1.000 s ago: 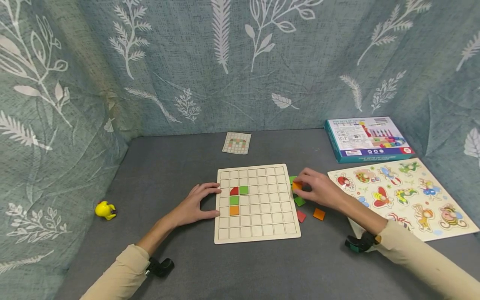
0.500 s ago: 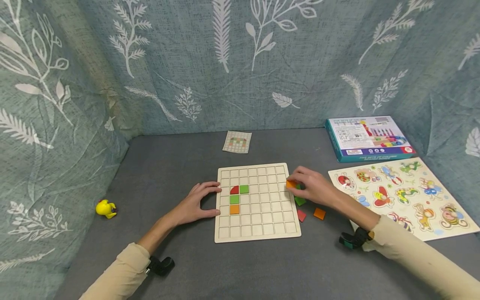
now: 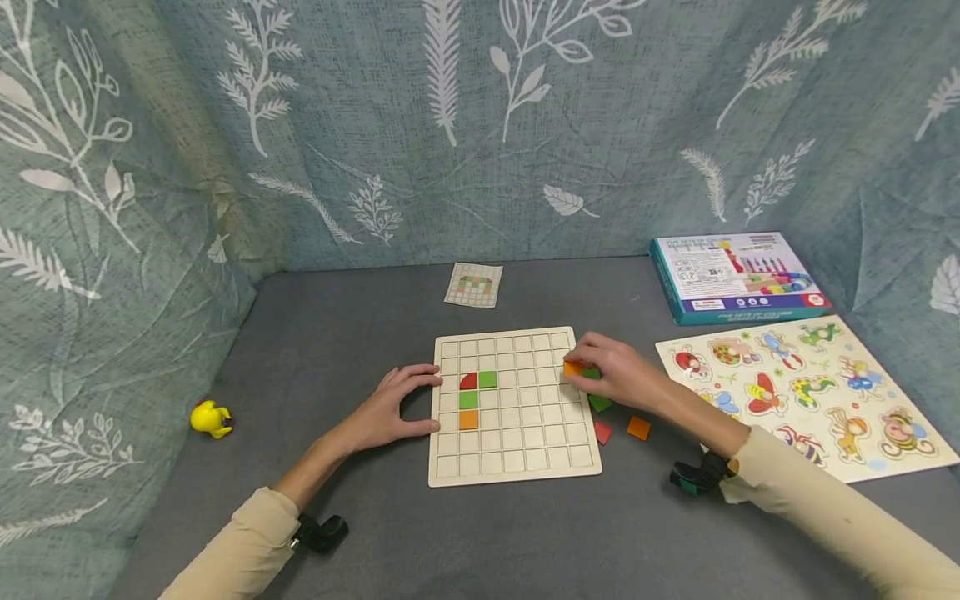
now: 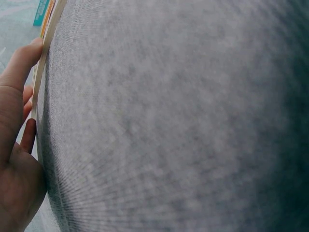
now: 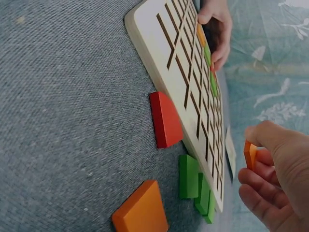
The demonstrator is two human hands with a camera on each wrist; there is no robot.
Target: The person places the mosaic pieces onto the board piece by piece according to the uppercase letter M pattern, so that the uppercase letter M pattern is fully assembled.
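Note:
A wooden grid board (image 3: pixel 525 433) lies flat on the grey table. My left hand (image 3: pixel 393 404) rests at its left edge, thumb and fingertips touching the rim. Set in the board's cells are a red quarter-round tile (image 3: pixel 468 382), two green square tiles (image 3: pixel 487 379) and an orange square tile (image 3: pixel 468 420). Over the board's right edge, my right hand (image 3: pixel 618 371) pinches another orange tile (image 5: pixel 249 154) between thumb and fingers, held above the surface. Beside that edge lie several green tiles (image 5: pixel 189 176), a red tile (image 5: pixel 166 120) and a loose orange tile (image 3: pixel 638 428).
A small pattern card (image 3: pixel 473 285) lies behind the board. To the right are a boxed toy set (image 3: pixel 738 279) and an insect picture puzzle (image 3: pixel 813 408). A yellow toy duck (image 3: pixel 211 419) sits at the far left. A patterned curtain (image 3: pixel 480 183) hangs around the table.
My right hand has moved left with the pinched orange tile, from above the loose green tiles to over the board's right edge. The left hand has stayed in place.

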